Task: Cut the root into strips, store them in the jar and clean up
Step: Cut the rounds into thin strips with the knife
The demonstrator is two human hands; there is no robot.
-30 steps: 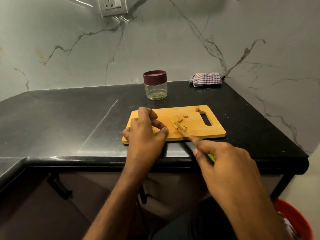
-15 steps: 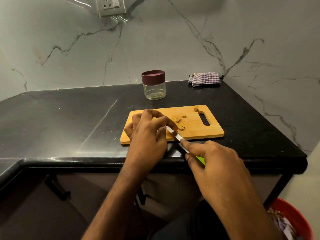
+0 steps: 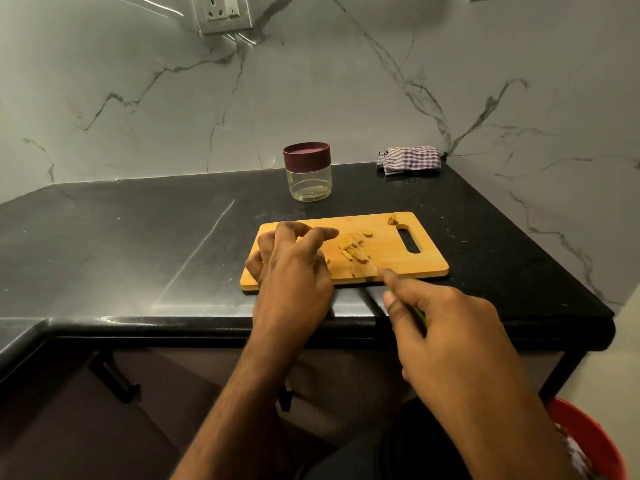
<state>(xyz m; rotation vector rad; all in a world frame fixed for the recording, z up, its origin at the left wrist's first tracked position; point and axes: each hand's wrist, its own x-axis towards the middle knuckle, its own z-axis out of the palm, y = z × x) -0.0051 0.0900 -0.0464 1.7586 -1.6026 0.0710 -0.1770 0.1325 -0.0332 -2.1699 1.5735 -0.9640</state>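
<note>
While right hand grips knife | root pcs just beyond grip

White marble-look wall panels with grey veins meet in a corner behind a glossy black stone bench. A switch-and-socket plate sits high on the wall. Dark cabinet fronts (with a black handle) stand below, and a red bin is at lower right.

Nothing here can be read: no words, brands or numbers show anywhere.
</note>
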